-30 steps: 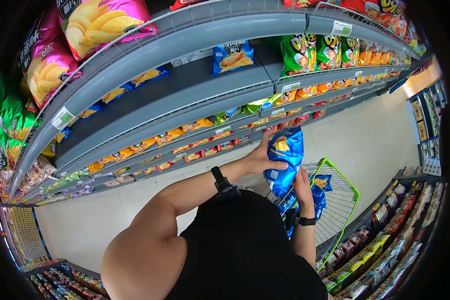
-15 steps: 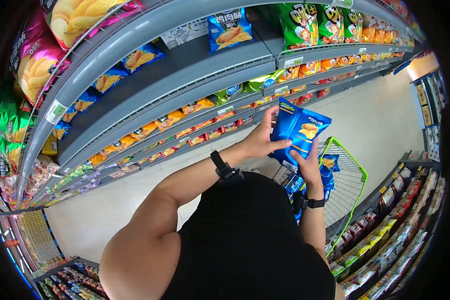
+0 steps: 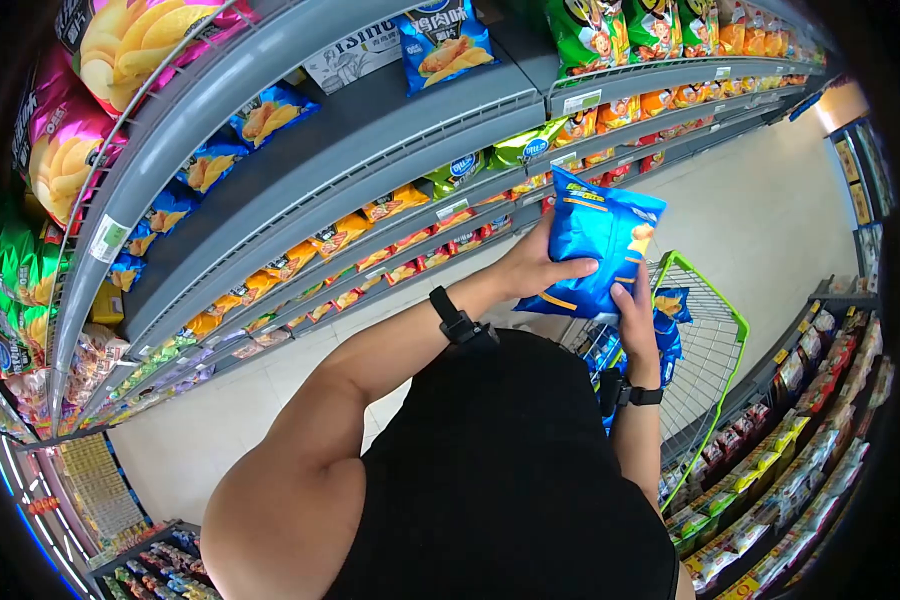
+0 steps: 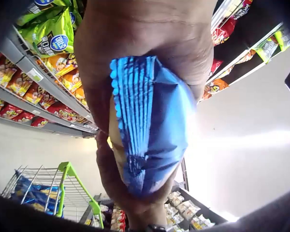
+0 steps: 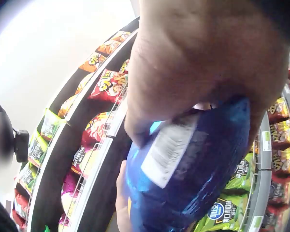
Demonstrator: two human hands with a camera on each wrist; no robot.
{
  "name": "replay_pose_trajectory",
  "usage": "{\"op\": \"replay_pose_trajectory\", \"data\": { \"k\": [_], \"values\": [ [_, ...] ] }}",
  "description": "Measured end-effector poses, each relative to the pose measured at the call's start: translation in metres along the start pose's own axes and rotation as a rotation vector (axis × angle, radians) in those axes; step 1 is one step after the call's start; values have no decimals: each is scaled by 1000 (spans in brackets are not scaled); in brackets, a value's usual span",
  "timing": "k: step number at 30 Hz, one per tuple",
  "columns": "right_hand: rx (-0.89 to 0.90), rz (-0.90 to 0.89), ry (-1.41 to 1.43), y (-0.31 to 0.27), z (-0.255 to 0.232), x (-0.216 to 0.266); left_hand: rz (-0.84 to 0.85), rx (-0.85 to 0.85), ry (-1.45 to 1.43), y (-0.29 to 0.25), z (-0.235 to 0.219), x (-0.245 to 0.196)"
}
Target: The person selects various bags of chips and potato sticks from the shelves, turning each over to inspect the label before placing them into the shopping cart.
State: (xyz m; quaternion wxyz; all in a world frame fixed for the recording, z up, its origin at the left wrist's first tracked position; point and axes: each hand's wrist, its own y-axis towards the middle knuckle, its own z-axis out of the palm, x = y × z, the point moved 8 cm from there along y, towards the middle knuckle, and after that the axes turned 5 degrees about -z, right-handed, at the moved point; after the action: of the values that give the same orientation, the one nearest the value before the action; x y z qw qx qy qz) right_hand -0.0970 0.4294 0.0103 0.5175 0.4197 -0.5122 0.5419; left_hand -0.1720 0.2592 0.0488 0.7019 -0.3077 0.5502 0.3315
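Both hands hold a blue bag of potato chips [image 3: 592,238] in front of the body, above the near end of the shopping cart. My left hand [image 3: 532,268] grips its left side, thumb lying across the face of the bag. On the lower right, my right hand [image 3: 636,322] grips it with the thumb on the front and the fingers mostly hidden behind. The left wrist view has the bag's crimped end [image 4: 135,106] toward the camera. A white barcode label [image 5: 169,150] on the bag shows in the right wrist view, beneath the right hand.
The green-edged cart [image 3: 742,335] stands at the right with more blue bags [image 3: 670,305] inside. Along the front runs a curved grey shelf [image 3: 370,165] with a blue chip bag [image 3: 448,50] and green snack bags [image 3: 585,40]. Another stocked shelf [image 3: 770,480] is behind at right.
The chip bag has been turned in the hands, its picture shifting to the right edge. Both hands have moved slightly up and right, and the right thumb now lies on the bag's front.
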Motion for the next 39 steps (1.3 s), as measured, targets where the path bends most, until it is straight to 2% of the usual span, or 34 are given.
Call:
{"op": "replay_pose_trajectory", "data": {
  "k": [2,4,7,9,10,11,12,14,17,20,24,27,30,31,34,35,39],
  "values": [
    [-53,-75,-193,4,-4,6,60,-127,142,3,-13,5],
    [-93,-208,-402,3,-7,10,-27,-269,336,0,-23,2],
    [95,-240,-309,3,10,15,-205,-381,502,-1,-31,9],
    [237,-186,-297,1,29,22,-130,-338,532,0,-24,6],
    [230,-153,-323,-1,31,14,-91,-316,546,1,-19,5],
    [208,-187,-328,-2,32,11,-25,-281,520,3,-14,6],
    [187,-221,-333,-2,32,10,-40,-202,526,4,-9,11],
    [146,-162,-218,1,22,3,40,-65,426,6,-1,20],
    [32,-104,-176,3,6,4,10,91,304,-6,15,1],
    [-95,-63,-171,2,-11,-3,4,183,336,-9,25,-9],
    [-184,-37,-63,-3,-20,-14,43,215,364,-8,22,-7],
    [-192,90,196,-11,-32,-34,171,75,467,-7,11,-14],
    [-127,77,268,-21,-27,-24,-10,-131,432,-1,-6,9],
    [-114,99,257,-25,-21,-19,-119,-51,326,3,-2,17],
    [-144,69,201,-30,-17,-9,-48,177,43,4,18,25],
    [-136,78,235,-28,-27,-26,-32,244,51,4,23,28],
    [-97,65,221,-29,-29,-24,-64,249,121,4,25,28]
  ]
}}
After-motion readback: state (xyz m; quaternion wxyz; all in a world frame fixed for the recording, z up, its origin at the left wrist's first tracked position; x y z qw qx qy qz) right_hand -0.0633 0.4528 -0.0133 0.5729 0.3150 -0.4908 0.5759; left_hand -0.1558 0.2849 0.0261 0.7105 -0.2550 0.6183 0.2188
